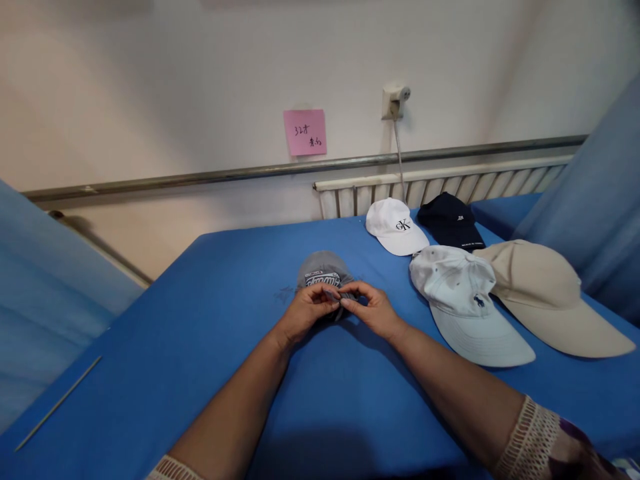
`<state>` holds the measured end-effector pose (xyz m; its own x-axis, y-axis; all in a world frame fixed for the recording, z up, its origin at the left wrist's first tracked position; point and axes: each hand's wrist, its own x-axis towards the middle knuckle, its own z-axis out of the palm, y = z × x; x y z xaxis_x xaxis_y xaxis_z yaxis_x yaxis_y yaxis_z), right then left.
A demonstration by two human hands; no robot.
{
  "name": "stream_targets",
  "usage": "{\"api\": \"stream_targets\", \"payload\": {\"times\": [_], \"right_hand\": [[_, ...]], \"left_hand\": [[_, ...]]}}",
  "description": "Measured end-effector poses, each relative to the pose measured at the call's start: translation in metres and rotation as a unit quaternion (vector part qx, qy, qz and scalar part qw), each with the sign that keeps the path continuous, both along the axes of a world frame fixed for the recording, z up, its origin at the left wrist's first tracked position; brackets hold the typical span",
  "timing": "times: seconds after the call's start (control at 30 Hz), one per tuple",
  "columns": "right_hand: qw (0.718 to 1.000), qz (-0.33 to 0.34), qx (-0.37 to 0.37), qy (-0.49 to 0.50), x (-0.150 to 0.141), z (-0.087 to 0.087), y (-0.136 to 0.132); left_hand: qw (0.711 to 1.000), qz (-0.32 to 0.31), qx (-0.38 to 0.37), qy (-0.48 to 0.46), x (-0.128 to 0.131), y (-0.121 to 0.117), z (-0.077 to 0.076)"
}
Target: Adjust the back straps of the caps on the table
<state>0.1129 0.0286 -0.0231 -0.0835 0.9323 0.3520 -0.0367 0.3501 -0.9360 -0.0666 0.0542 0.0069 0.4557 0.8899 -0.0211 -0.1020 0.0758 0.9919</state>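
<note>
A grey cap (323, 267) with white lettering lies on the blue table (210, 347), its crown pointing away from me. My left hand (305, 312) is closed on the cap's near edge, fingers curled over the fabric. My right hand (373, 308) pinches the same edge from the right side, thumb and fingers pressed together on it. The two hands almost touch over the cap, and they hide its brim.
To the right lie several more caps: a white one with a dark logo (395, 227), a navy one (450, 220), a pale blue-white one (465, 303) and a beige one (545, 293). A thin stick (57, 403) rests near the table's left edge. A radiator (450, 187) and pink note (305, 132) are on the wall behind.
</note>
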Motion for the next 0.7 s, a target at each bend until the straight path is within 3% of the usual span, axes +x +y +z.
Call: {"api": "stream_targets", "payload": {"times": [0.2,0.43,0.7], "right_hand": [[1.000,0.025,0.016,-0.002,0.0038,-0.0025,0.0021],[1.000,0.006,-0.013,0.017,0.0002,-0.0055,0.0023],[0.997,0.012,-0.042,0.060,-0.0028,-0.0077,0.0036]], "left_hand": [[0.999,0.017,0.001,-0.030,0.0001,0.0016,0.0010],[0.998,-0.008,-0.033,-0.043,0.0029,-0.0018,0.0043],[0.997,0.017,-0.025,-0.066,0.0041,0.0000,-0.0008]]}}
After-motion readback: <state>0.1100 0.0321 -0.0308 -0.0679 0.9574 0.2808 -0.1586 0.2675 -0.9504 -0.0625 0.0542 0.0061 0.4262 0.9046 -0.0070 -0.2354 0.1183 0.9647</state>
